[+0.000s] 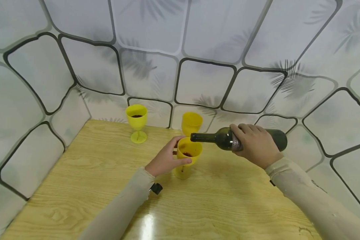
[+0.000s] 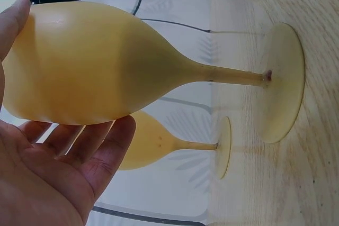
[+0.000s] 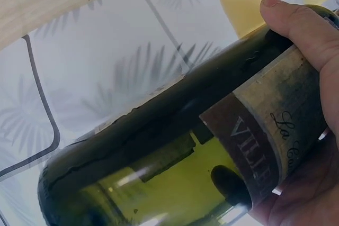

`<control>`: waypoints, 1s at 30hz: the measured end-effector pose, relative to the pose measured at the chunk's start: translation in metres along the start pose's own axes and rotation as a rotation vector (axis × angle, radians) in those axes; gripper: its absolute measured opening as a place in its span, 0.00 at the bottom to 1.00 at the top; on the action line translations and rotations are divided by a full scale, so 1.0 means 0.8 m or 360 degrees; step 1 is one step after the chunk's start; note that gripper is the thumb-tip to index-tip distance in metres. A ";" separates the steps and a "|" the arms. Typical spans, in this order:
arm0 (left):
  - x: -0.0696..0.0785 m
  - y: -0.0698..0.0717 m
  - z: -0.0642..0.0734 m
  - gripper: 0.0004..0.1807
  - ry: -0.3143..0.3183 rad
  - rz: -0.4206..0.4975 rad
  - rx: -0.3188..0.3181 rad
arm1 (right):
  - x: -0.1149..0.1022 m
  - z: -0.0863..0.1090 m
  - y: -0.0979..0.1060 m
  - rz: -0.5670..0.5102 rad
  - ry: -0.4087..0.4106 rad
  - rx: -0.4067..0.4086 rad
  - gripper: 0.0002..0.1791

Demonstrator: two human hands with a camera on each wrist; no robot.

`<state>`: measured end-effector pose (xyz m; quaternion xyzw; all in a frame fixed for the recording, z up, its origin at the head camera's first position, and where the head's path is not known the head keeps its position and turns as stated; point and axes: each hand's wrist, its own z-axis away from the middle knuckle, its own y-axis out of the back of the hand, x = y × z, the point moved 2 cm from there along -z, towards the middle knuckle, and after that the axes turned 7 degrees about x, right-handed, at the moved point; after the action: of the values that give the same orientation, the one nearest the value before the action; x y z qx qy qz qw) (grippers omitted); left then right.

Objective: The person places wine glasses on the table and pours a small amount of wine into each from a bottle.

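My left hand [image 1: 168,159] holds a yellow goblet [image 1: 195,152] by its bowl, thumb in front and fingers behind. Dark liquid shows at the bottom of the bowl. In the left wrist view the goblet's foot [image 2: 283,86] is at the tabletop. My right hand [image 1: 254,144] grips a dark green wine bottle [image 1: 223,138] round its labelled body. The bottle lies almost level, neck pointing left, its mouth [image 1: 193,137] over the goblet's rim. Greenish glass and a label [image 3: 288,104] with lettering show in the right wrist view.
Behind the held goblet stands a second yellow goblet [image 1: 191,122], partly hidden by it. Further left, a third goblet [image 1: 136,120] has dark liquid inside. The wooden table [image 1: 78,186] meets patterned walls [image 1: 150,76] at the back and left.
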<state>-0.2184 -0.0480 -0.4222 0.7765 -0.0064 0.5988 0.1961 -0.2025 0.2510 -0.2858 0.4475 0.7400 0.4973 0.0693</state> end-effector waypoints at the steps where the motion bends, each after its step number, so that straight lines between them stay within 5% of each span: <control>1: 0.000 0.000 0.000 0.46 -0.0001 0.0000 0.0000 | 0.000 -0.001 0.000 0.0000 0.0000 0.0000 0.42; 30: 0.000 0.000 -0.001 0.47 0.0050 0.0031 -0.0013 | -0.009 -0.002 -0.009 0.0007 -0.0015 -0.0127 0.46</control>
<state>-0.2195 -0.0481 -0.4222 0.7661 -0.0134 0.6127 0.1936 -0.2034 0.2437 -0.2930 0.4485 0.7182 0.5245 0.0895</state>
